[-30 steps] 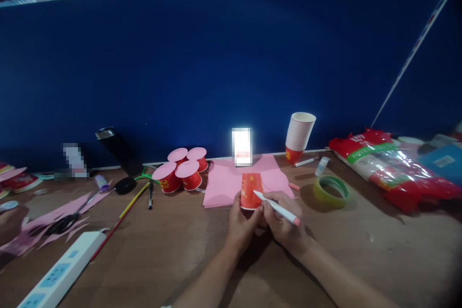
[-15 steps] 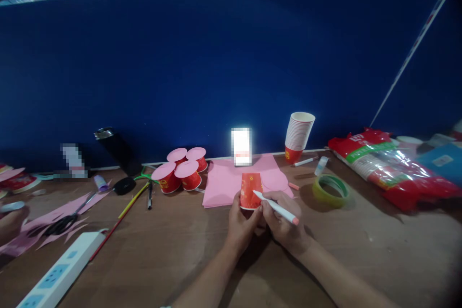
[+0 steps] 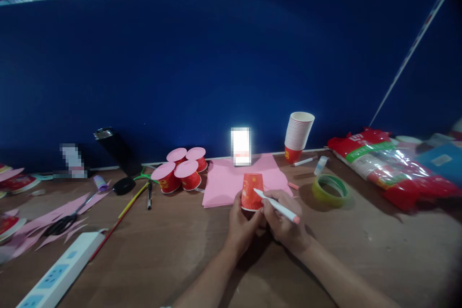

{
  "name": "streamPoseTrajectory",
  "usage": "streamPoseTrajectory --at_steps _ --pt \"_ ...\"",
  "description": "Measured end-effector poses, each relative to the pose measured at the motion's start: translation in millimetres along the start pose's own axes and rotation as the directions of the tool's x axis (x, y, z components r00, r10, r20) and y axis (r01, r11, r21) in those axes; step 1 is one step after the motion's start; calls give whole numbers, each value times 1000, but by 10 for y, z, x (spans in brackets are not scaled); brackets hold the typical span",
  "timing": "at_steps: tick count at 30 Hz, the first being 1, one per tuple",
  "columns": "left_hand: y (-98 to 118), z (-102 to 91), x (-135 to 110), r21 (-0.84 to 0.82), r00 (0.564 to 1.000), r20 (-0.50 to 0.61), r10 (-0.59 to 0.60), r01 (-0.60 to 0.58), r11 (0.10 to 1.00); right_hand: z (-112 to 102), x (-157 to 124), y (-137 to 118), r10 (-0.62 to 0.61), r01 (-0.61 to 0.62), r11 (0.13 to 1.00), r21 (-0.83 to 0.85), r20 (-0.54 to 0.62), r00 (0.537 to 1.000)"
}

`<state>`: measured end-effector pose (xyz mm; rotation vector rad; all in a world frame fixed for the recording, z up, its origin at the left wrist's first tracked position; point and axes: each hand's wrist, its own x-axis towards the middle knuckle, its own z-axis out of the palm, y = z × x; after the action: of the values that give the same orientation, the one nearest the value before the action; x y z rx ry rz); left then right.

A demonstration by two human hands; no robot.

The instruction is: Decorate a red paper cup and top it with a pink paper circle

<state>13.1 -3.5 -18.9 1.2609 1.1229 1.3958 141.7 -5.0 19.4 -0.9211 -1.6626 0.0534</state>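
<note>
- We see the red cup (image 3: 251, 192) in front of us at the near edge of the pink paper (image 3: 224, 180), its white rim toward our wrists; whether its weight rests on the table (image 3: 144, 269) we cannot tell.
- Our left hand (image 3: 241, 226) grips the cup low, fingers along its left side and thumb near the rim, presumably to steady it and leave the front face bare.
- Our right hand (image 3: 285, 228) pinches the white marker (image 3: 279, 208) close to its tip, a grip that likely favours fine control; the tip is at the cup's face, though we cannot tell whether it touches.
- The phone (image 3: 241, 147) stands upright behind the paper, apparently angled so we can look at it over the cup.
- The cup stack (image 3: 300, 134) and tape roll (image 3: 325, 199) sit to the right, and four cups topped with pink discs (image 3: 187, 169) cluster to the left, perhaps set aside to leave working room.
- Our forearms come in from below and converge, wrists near each other, right palm turned inward and left hand cupped.
</note>
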Motion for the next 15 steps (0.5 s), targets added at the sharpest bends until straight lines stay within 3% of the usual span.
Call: streamPoseTrajectory --at_steps 15 --pt "29 12 -39 -32 999 49 3 -1 999 -26 37 10 15 -15 1000 5 -21 1000"
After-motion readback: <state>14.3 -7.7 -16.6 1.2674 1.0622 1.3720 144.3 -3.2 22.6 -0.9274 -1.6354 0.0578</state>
